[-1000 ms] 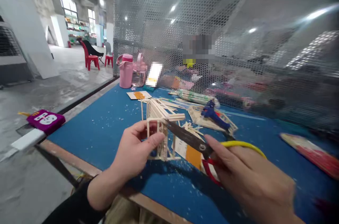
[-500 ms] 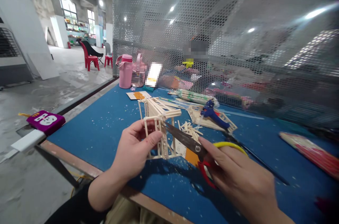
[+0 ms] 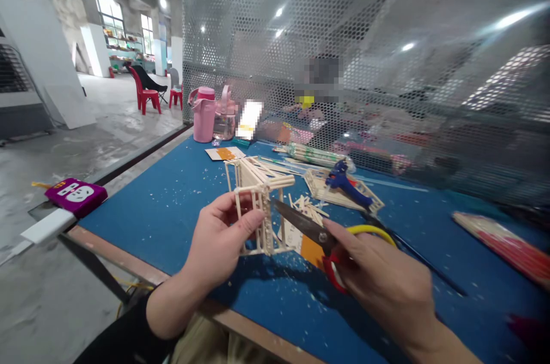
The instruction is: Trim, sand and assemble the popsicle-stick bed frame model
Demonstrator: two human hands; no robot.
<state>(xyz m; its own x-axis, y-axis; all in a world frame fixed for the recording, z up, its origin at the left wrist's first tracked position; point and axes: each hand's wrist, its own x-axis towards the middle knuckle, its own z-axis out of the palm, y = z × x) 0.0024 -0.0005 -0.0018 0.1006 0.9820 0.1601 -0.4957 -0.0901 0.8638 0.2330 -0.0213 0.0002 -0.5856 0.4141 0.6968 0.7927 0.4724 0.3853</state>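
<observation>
Main risk: the scissors (image 3: pixel 301 223) in the R hand (image 3: pixel 387 278) point at the stick frame (image 3: pixel 268 226), tip just beside its near corner post; a slip or push too far could snap a thin stick or pop a joint, b/c the sticks are slim & look glued. The L thumb sits on the same side as the tip, so a skid could also nick skin. Too tight a pinch w/ the L hand (image 3: pixel 215 238) might rack the frame out of sq. A tug on the black cord (image 3: pixel 429 266) by the R forearm could drag the blue glue gun (image 3: pixel 346 183) off the flat stick panel (image 3: pixel 373 199).

Hands are apart: L clamped on the frame's side, R closed round the scissor handles. Blades look shut or nearly so; can't tell if the tip touches wood, as it's a bit blurred there.

Frame is held up over the blue table (image 3: pixel 163 220), left of the offcuts (image 3: pixel 307 209). Pale wood, open & boxy, w/ upright posts, a slatted sloping part on top, & rough, lumpy bits (prob. glue) down the near post.
</observation>
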